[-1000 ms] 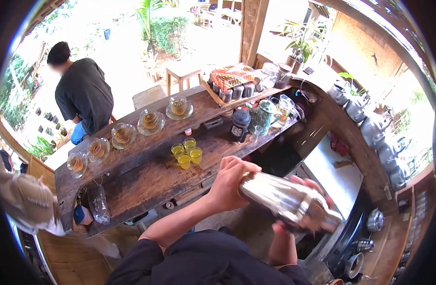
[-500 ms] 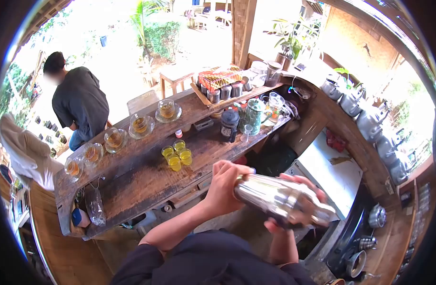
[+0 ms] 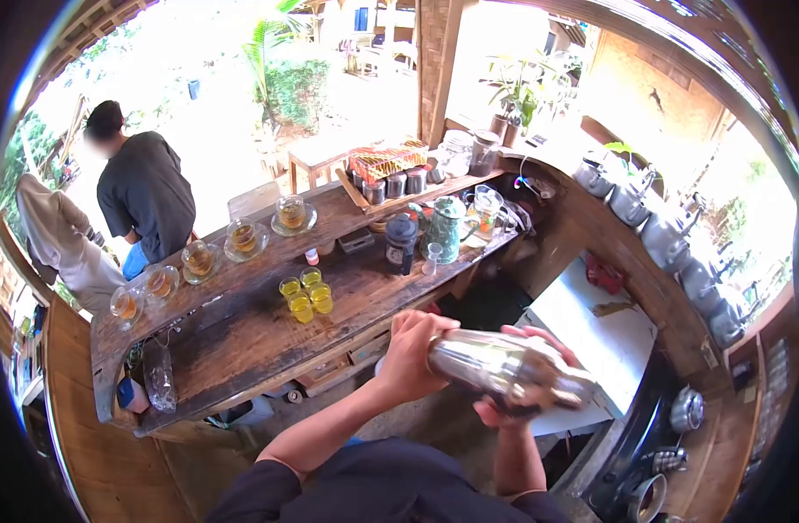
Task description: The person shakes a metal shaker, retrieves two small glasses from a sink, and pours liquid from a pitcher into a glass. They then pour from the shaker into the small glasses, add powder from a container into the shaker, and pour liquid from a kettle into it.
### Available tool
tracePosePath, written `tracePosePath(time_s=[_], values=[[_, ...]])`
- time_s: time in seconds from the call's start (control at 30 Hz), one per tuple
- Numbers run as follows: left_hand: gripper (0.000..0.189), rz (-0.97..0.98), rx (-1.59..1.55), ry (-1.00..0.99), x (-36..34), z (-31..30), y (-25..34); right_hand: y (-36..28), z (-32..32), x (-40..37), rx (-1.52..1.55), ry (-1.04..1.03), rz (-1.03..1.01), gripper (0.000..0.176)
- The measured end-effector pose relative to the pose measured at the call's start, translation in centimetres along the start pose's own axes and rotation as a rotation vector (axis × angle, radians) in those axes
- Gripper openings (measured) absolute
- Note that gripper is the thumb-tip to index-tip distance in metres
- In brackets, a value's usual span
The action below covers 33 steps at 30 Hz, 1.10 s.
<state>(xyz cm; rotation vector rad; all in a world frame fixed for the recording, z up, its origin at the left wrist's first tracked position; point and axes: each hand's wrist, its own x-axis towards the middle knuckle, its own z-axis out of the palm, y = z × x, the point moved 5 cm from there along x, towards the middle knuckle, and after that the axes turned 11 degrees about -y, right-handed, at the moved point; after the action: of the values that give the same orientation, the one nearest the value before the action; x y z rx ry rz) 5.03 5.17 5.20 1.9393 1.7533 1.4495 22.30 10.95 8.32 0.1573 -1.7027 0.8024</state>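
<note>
A shiny metal cocktail shaker (image 3: pixel 487 362) lies almost level between my two hands, its narrow capped end pointing right. My left hand (image 3: pixel 414 353) is closed around the wide base. At the other end my right hand (image 3: pixel 526 383) grips the shoulder and top, partly hidden behind the shaker and slightly blurred. Beyond them on the wooden counter (image 3: pixel 243 344) stand several small glasses of yellow liquid (image 3: pixel 302 305) in a cluster. A dark French press (image 3: pixel 401 244) and a speckled green enamel pot (image 3: pixel 445 228) stand farther along that counter, beside a small clear glass (image 3: pixel 432 259).
Glass cups of tea on saucers (image 3: pixel 244 235) line the raised ledge. A wooden tray (image 3: pixel 365 202) holds metal tins. Metal kettles (image 3: pixel 665 235) stand along the right ledge, above a white surface (image 3: pixel 591 322). Two people, one in a dark shirt (image 3: pixel 147 187), are outside at left.
My hands and the shaker have shifted slightly left in view. The camera view has also moved, so the counter sits lower and farther left. Both hands keep their hold.
</note>
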Motion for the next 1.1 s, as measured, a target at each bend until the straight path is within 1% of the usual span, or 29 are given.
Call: tracePosePath(time_s=[0.07,0.1,0.13,0.2,0.23,0.27,0.3,0.33,0.37,0.4,0.47,0.5,0.53,0.6,0.63,0.67,0.7,0.73,0.8,0.87,0.9,0.93,1.0,1.03,1.07,1.1], values=[[0.056,0.290,0.018,0.076,1.4,-1.6,4.0,-2.9,-0.8,0.8,0.009,0.056,-0.171,0.127],[0.054,0.311,0.023,0.089,1.4,-1.5,4.4,-3.4,-0.6,1.1,0.025,0.031,-0.190,0.124],[0.054,0.318,0.025,0.092,0.9,-0.8,3.8,-3.2,-0.4,0.8,-0.003,0.042,-0.150,0.125],[0.054,0.071,-0.023,0.011,-1.0,2.1,-0.9,0.5,-0.1,-2.3,-0.068,0.034,-0.062,0.120],[0.055,-0.047,-0.052,-0.046,-2.1,3.3,-2.6,2.0,0.0,-4.1,-0.278,-0.058,0.140,0.115],[0.055,-0.045,-0.050,-0.049,-3.4,4.6,-4.2,3.0,0.0,-5.6,-0.486,-0.150,0.344,0.110],[0.055,-0.189,-0.184,-0.115,-4.7,6.5,-6.7,2.7,-0.2,-5.9,-0.486,-0.148,0.338,0.110],[0.055,-0.329,-0.314,-0.180,-5.2,7.7,-8.1,2.4,-0.5,-5.9,-0.400,-0.097,0.320,0.106],[0.054,-0.273,-0.362,-0.141,-4.7,7.6,-6.7,2.3,-0.6,-5.7,-0.313,-0.046,0.302,0.102],[0.054,-0.269,-0.359,-0.140,-3.9,7.0,-5.1,2.1,-0.9,-5.4,-0.227,0.000,0.289,0.099],[0.054,0.051,-0.053,-0.015,-1.2,3.8,0.5,0.0,-2.4,-4.3,-0.107,-0.025,0.145,0.117],[0.056,0.119,-0.026,-0.010,-0.1,2.8,2.5,-1.6,-2.5,-2.6,-0.095,0.022,-0.029,0.118],[0.056,0.118,-0.033,-0.012,0.3,2.5,3.1,-3.0,-2.5,-1.1,-0.082,0.067,-0.202,0.119],[0.057,0.229,-0.008,0.032,0.6,2.1,4.3,-3.3,-2.9,-1.9,-0.071,0.057,-0.202,0.120],[0.056,0.167,0.020,0.020,0.0,3.2,2.9,-1.7,-3.0,-3.5,-0.120,0.043,-0.066,0.121],[0.056,0.171,0.017,0.018,-1.2,4.8,0.6,0.1,-3.0,-5.5,-0.172,0.031,0.070,0.121],[0.056,-0.019,-0.078,-0.093,-2.7,7.1,-3.2,2.5,-2.7,-8.3,-0.080,0.041,0.149,0.120],[0.057,-0.211,-0.170,-0.206,-4.2,8.7,-5.5,2.1,-3.0,-9.3,-0.407,-0.055,0.345,0.117],[0.057,-0.202,-0.200,-0.245,-4.1,8.2,-4.2,1.8,-3.0,-9.5,-0.241,0.182,0.506,0.108],[0.053,-0.005,-0.074,-0.109,-2.6,7.3,-0.9,0.4,-3.8,-7.4,-0.121,0.064,0.348,0.109],[0.054,0.046,-0.067,-0.091,-1.4,6.1,1.1,-0.9,-3.8,-6.2,-0.112,0.060,0.183,0.115],[0.054,0.050,-0.070,-0.091,-0.4,5.1,2.6,-2.4,-4.1,-5.0,-0.120,0.050,0.112,0.120],[0.054,0.205,-0.001,-0.039,0.6,3.4,5.3,-4.3,-4.0,-2.7,-0.113,0.115,-0.138,0.121],[0.053,0.228,0.009,-0.018,0.5,3.4,5.3,-4.2,-3.9,-2.7,-0.120,0.101,-0.157,0.121],[0.053,0.227,0.008,-0.016,0.1,3.8,4.6,-3.3,-3.4,-3.4,-0.124,0.148,-0.188,0.119],[0.054,0.127,-0.044,-0.040,-0.7,5.0,2.5,-1.4,-3.4,-5.3,-0.155,0.103,-0.014,0.117]])
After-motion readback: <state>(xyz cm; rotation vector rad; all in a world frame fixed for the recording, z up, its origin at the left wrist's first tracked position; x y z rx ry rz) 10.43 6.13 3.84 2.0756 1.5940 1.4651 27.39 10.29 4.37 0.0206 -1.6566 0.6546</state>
